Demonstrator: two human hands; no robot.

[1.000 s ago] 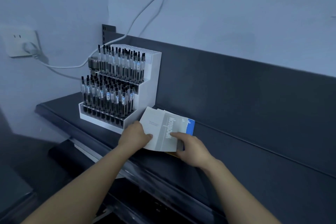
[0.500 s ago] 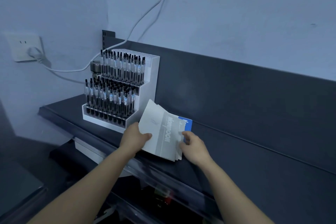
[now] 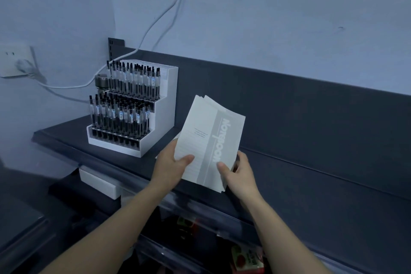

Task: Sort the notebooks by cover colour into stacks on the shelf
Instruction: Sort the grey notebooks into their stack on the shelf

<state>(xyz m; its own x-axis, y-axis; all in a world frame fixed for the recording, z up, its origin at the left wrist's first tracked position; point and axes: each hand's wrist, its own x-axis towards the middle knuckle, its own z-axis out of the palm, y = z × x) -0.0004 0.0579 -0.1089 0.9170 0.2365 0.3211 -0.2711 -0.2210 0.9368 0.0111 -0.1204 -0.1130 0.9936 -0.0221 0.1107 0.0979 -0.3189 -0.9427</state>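
Observation:
A bundle of thin notebooks [image 3: 211, 138] with a pale grey cover and a darker grey printed band is lifted and tilted up above the dark shelf [image 3: 311, 184]. My left hand [image 3: 171, 167] grips its lower left edge, thumb on the cover. At the lower right corner my right hand [image 3: 238, 171] holds the bundle, thumb on the front and fingers behind. Several page or cover edges fan out at the top. The covers behind the front one are hidden.
A white tiered pen display [image 3: 133, 109] full of black pens stands on the shelf just left of the notebooks. A dark back panel [image 3: 311, 113] runs behind the shelf. White cables [image 3: 155, 22] and a wall socket [image 3: 15, 60] lie at the left. Below the shelf sit colourful packets [image 3: 246, 258].
Both hands have raised the notebooks off the shelf and tipped them more upright. The blue cover seen behind the grey one earlier no longer shows.

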